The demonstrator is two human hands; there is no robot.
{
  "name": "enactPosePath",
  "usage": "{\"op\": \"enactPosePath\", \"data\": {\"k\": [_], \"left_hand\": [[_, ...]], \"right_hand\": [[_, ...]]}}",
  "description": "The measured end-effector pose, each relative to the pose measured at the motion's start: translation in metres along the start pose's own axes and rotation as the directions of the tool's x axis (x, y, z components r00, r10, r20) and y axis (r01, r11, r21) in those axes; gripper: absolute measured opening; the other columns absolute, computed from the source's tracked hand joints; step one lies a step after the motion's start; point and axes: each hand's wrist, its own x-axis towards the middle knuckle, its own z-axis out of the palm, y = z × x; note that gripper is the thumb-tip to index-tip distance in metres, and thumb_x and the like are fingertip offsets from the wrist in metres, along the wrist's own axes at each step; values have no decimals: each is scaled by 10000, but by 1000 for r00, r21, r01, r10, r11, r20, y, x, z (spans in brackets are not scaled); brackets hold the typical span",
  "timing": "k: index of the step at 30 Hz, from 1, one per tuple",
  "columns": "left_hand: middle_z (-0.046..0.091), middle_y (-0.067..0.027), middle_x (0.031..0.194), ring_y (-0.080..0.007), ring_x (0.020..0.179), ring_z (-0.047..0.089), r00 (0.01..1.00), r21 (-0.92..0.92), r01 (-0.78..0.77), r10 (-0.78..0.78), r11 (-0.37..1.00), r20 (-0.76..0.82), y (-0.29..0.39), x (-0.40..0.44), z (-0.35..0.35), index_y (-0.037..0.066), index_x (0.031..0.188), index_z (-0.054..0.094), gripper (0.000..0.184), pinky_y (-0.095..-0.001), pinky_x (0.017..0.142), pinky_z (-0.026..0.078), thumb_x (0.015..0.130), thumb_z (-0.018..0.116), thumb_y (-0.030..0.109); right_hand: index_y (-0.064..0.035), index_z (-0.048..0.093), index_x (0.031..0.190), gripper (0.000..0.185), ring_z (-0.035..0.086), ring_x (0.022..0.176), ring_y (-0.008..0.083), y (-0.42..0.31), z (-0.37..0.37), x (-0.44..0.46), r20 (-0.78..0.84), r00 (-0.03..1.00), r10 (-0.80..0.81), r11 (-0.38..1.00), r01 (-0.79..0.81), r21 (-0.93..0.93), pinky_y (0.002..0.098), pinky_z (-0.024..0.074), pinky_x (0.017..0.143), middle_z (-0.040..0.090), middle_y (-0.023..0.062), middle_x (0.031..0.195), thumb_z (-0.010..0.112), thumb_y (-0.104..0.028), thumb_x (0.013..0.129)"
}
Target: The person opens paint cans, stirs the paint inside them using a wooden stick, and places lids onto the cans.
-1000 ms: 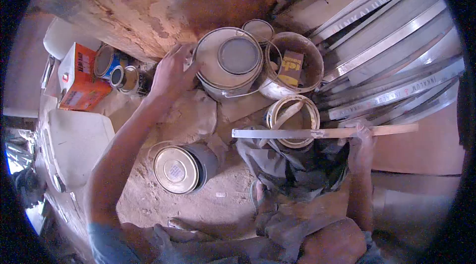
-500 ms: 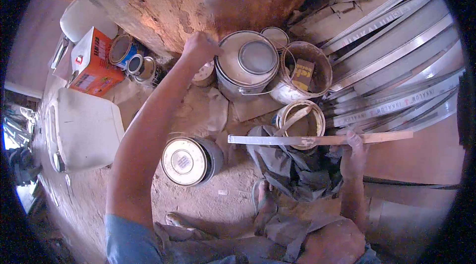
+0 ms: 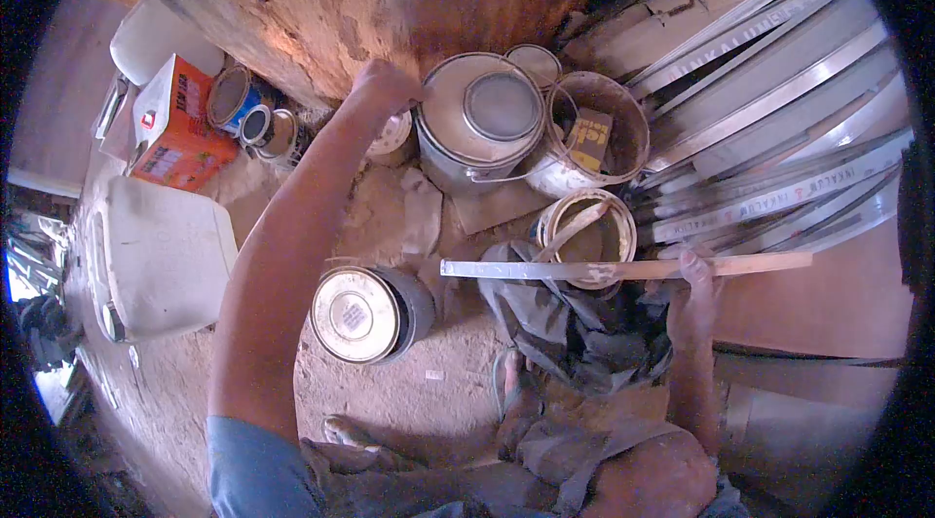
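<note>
My left hand (image 3: 385, 88) is stretched forward, its fingers closed at the rim of a large lidded paint can (image 3: 443, 114). What they grip, if anything, is hidden. A smaller round lid or tin (image 3: 503, 106) sits on top of that can. In my right hand (image 3: 694, 275) is a flat wooden strip (image 3: 555, 271), held level, pale grey-white on its left part and bare wood on the right. Behind the strip stands an open paint tin (image 3: 624, 226) with a paint-covered stick (image 3: 575, 229) in it.
A lidded can (image 3: 353, 315) stands on the dusty floor near my feet. Left are a white jerrycan (image 3: 170, 255), an orange box (image 3: 180, 133) and small tins (image 3: 234, 99). A dirty bucket (image 3: 628, 119) holds a yellow-labelled pack. Long metal strips (image 3: 779, 90) lie right; dark crumpled sheeting (image 3: 575, 333) lies below the strip.
The whole view has shifted slightly, with things appearing a little further left and up. Both hands keep their places, the right one still holding the wooden strip.
</note>
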Motion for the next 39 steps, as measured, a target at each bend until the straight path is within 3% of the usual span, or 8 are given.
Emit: {"op": "enactPosePath", "data": {"k": [1, 4, 7, 10, 12, 15, 25, 39], "left_hand": [[712, -28, 693, -153, 657, 667, 994, 115, -88, 95, 989, -54, 2, -1, 0, 93, 750, 754, 410, -338, 717, 552, 787, 761, 502], [706, -61, 695, -168, 678, 686, 965, -35, 166, -156, 985, 209, -4, 0, -4, 91, 785, 759, 387, -343, 733, 558, 793, 758, 477], [690, -89, 654, -209, 657, 690, 998, -359, 63, -59, 931, 22, -2, -17, -9, 67, 739, 747, 397, -365, 753, 571, 778, 763, 462], [738, -143, 860, -259, 853, 716, 947, -434, 314, -245, 844, 207, 34, -31, -42, 41, 913, 752, 429, -418, 867, 560, 747, 797, 434], [691, -168, 1170, -317, 1125, 653, 988, -216, 14, -46, 976, -146, 75, -41, -65, 43, 1163, 689, 608, -452, 996, 511, 707, 836, 417], [576, -193, 1357, -362, 1302, 528, 994, -146, -95, 87, 985, -59, 97, -24, -65, 61, 1337, 585, 817, -469, 1086, 445, 667, 873, 429], [629, -272, 1191, -438, 1188, 568, 966, 225, -138, 80, 965, 247, 122, 13, -71, -41, 1157, 632, 949, -491, 1052, 460, 509, 915, 593], [506, -304, 1311, -468, 1245, 532, 994, 17, -101, 101, 995, 33, 116, -2, -63, -29, 1299, 483, 993, -500, 1037, 487, 544, 965, 400]], "right_hand": [[-18, 655, 952, 304, 640, 660, 205, 5, -5, 1, -40, 998, 46, 998, -47, -29, 333, 533, 570, 651, 83, 789, 683, -315, 892], [-15, 660, 948, 301, 647, 666, 203, 10, -7, 6, -21, 998, 56, 998, -56, -14, 335, 538, 598, 663, 88, 788, 678, -311, 899], [-14, 664, 941, 290, 646, 668, 204, -9, 12, 0, 58, 998, 23, 1000, -22, -22, 340, 533, 619, 667, 92, 790, 674, -302, 905], [-2, 661, 935, 303, 638, 653, 215, -4, 14, -1, 16, 1000, 8, 997, -7, -77, 348, 520, 608, 662, 102, 783, 677, -303, 902], [3, 657, 927, 310, 635, 651, 216, -1, 18, -1, 41, 999, -18, 998, 21, -57, 346, 514, 600, 655, 104, 775, 680, -306, 901], [15, 653, 912, 336, 630, 645, 216, -5, 22, -2, 73, 997, -40, 998, 44, -52, 342, 506, 593, 643, 111, 761, 685, -320, 899], [30, 665, 881, 388, 618, 631, 204, -9, 18, 4, 152, 983, -100, 988, 117, -106, 328, 486, 599, 637, 119, 749, 661, -357, 908], [32, 710, 920, 257, 640, 661, 187, 0, 15, 14, 197, 971, -139, 990, 138, 16, 317, 514, 640, 683, 110, 800, 668, -221, 934]]}}
